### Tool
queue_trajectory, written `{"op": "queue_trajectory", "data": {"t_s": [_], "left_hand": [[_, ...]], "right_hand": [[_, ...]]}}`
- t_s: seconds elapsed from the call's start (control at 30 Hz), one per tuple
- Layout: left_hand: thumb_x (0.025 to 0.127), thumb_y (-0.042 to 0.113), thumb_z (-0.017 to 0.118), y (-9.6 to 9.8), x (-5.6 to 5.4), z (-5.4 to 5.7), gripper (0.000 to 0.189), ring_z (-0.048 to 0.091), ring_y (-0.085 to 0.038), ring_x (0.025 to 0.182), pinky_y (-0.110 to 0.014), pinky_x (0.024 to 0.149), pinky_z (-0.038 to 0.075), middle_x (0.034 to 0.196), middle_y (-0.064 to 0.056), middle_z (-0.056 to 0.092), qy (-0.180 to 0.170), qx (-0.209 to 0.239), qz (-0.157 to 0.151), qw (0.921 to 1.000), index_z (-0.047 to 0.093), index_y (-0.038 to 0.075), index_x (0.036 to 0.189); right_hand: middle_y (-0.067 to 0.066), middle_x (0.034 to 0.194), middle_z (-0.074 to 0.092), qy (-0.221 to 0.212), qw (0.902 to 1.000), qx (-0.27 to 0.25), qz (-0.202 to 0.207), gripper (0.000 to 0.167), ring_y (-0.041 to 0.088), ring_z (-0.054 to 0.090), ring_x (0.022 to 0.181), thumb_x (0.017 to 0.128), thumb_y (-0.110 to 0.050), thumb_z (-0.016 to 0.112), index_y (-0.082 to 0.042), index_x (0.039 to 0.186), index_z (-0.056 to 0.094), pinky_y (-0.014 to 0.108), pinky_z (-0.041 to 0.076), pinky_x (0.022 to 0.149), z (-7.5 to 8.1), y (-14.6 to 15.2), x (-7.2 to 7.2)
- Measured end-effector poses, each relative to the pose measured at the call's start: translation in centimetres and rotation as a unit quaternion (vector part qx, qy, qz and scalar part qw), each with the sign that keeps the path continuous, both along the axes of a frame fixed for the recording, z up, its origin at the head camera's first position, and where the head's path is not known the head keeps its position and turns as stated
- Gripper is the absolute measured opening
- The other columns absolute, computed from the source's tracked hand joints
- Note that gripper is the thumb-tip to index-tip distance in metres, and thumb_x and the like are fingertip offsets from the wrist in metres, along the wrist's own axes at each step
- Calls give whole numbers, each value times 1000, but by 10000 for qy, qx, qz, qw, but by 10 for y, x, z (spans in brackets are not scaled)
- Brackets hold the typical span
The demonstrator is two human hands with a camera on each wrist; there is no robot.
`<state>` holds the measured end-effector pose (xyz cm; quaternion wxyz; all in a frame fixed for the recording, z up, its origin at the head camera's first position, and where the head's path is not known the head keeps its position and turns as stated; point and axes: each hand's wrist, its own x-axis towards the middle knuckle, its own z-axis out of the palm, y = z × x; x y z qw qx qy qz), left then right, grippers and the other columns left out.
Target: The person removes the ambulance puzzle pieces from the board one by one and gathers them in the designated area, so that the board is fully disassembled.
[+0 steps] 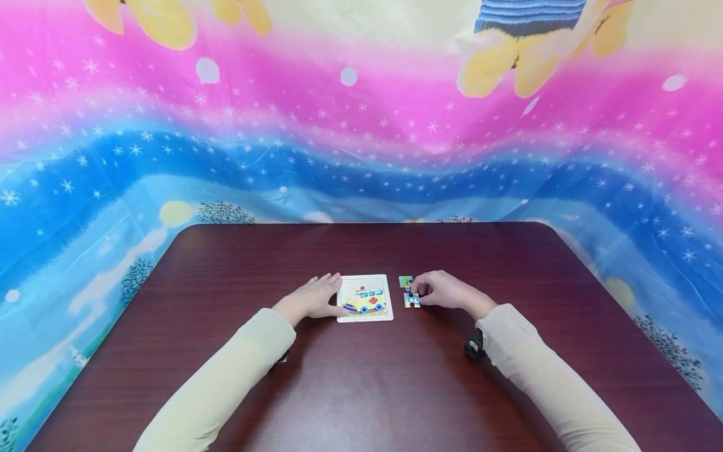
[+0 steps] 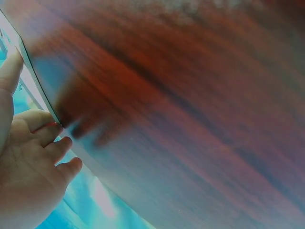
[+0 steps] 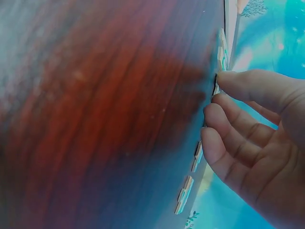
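Note:
A square puzzle tray (image 1: 364, 277) with a white border lies on the table, a yellow ambulance picture (image 1: 373, 300) inside it. My left hand (image 1: 312, 299) rests along the tray's left edge, thumb at the lower left corner, fingers spread near the upper one. To the right of the tray, my right hand (image 1: 449, 292) pinches a small puzzle piece (image 3: 216, 89) between thumb and forefinger, largely hidden by the fingers. A green puzzle piece (image 1: 405, 280) and a bluish puzzle piece (image 1: 412, 301) lie close by those fingertips.
The dark red wooden table (image 1: 361, 383) has rounded far corners. Behind and beside it hangs a colourful printed cloth (image 1: 361, 144). A black wrist strap (image 1: 476, 345) shows at the right sleeve.

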<state>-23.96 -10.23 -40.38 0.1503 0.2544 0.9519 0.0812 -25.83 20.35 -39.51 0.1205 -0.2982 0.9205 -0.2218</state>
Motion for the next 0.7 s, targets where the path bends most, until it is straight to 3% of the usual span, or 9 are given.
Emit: {"op": "queue_trajectory", "data": {"t_s": [0.7], "left_hand": [[87,49,56,0,1,2,83,15,-29,137,-44,109,13,149,-14,20,-20,44,17,10000,25,-2,144]], "right_hand": [[-1,79,55,101,9998,160,2,17,15,48,71,81,3,65,-8,94,66,27,43,60,-4,-2,-3]]}}
